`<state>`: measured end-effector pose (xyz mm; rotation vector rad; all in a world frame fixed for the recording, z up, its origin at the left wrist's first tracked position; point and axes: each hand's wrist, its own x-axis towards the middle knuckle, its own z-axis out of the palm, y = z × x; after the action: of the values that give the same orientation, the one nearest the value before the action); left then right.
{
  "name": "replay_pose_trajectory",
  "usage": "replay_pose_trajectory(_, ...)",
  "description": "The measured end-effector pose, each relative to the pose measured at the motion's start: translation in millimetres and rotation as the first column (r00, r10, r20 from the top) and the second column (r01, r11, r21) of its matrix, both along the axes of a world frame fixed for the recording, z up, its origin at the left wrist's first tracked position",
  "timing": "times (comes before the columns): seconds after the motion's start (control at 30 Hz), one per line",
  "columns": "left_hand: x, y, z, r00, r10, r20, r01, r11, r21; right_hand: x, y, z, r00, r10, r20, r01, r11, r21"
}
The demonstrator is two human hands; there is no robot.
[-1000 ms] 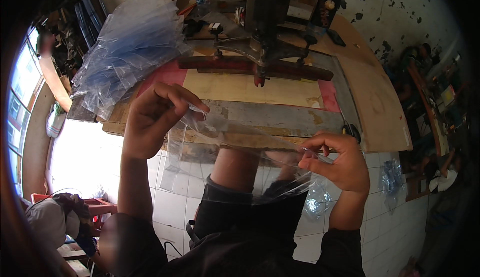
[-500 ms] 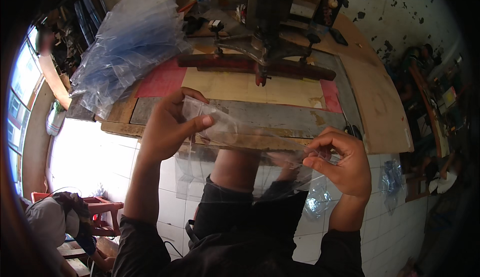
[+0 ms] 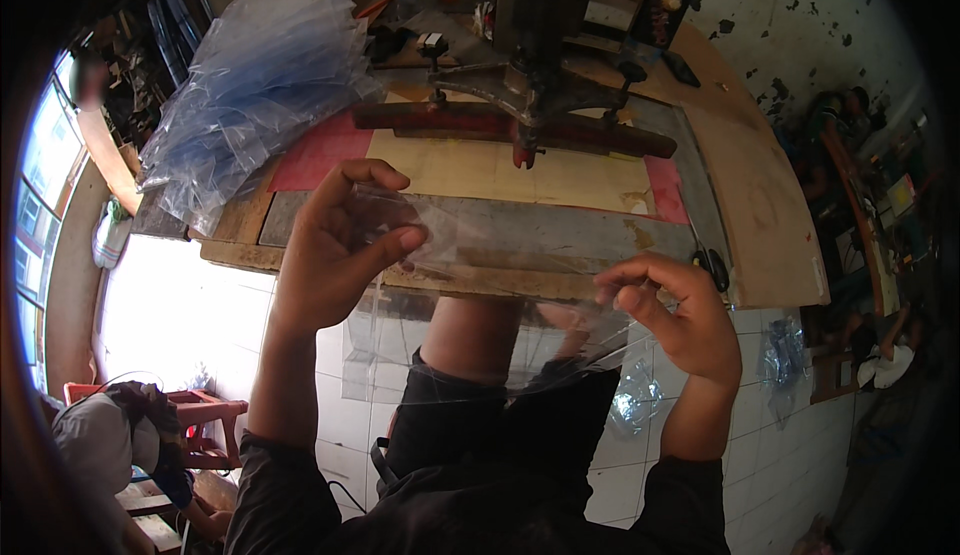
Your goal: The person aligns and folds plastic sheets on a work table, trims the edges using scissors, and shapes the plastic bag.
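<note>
"What is standing at the far left?"

"A red stool (image 3: 205,417), low down. Above it, a big heap of clear, bluish plastic (image 3: 265,85) is covering the left end of the desk (image 3: 770,195)."

"And the left hand (image 3: 328,260)?"

"It is hovering at the near edge, its thumb and forefinger curving apart around one end of a clear plastic sheet (image 3: 470,255). I'm not able to tell whether that grip is closing on the film with the other fingers."

"Where is the sheet itself?"

"It is spanning the gap between both hands and hanging below the desk's near edge, the person's legs (image 3: 478,340) showing through it."

"What is lying behind?"

"A pink piece (image 3: 320,155), then a yellow sheet (image 3: 480,175), with a dark red metal bar (image 3: 600,137) reaching across above it."

"And the right hand (image 3: 695,323)?"

"It is hovering at the film's other end, thumb and forefinger standing slightly apart; whether this grip is pinching anything, I'm not able to tell."

"Further right?"

"Black-handled scissors (image 3: 713,267) are resting just beside that hand, and crumpled plastic (image 3: 785,355) is lying on the tiled floor (image 3: 745,415)."
</note>
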<state>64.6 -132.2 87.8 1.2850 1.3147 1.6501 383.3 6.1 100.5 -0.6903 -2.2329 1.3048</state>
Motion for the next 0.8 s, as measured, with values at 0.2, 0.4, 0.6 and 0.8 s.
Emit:
replay_pose_trajectory(0.2, -2, 1, 1, 0.999, -0.044, -0.003, 0.044, 0.999, -0.015, -3, 2, 7, 0.999, 0.016, 0.046, -0.020, 0.996, 0.087)
replay_pose_trajectory(0.4, 2, 5, 3, 1.000, 0.004, 0.010, -0.003, 0.999, -0.034, -6, 11, 5, 0.995, 0.063, 0.073, -0.067, 0.996, 0.060)
replay_pose_trajectory(0.6, -2, 0, 3, 0.999, -0.040, 0.003, 0.041, 0.999, -0.025, -12, 15, 15, 0.988, 0.124, 0.095, -0.119, 0.991, -0.061)
replay_pose_trajectory(0.8, -7, -5, 23, 0.988, -0.125, -0.093, 0.131, 0.989, 0.066, -19, 9, 27, 0.950, 0.303, 0.071, -0.294, 0.948, -0.118)
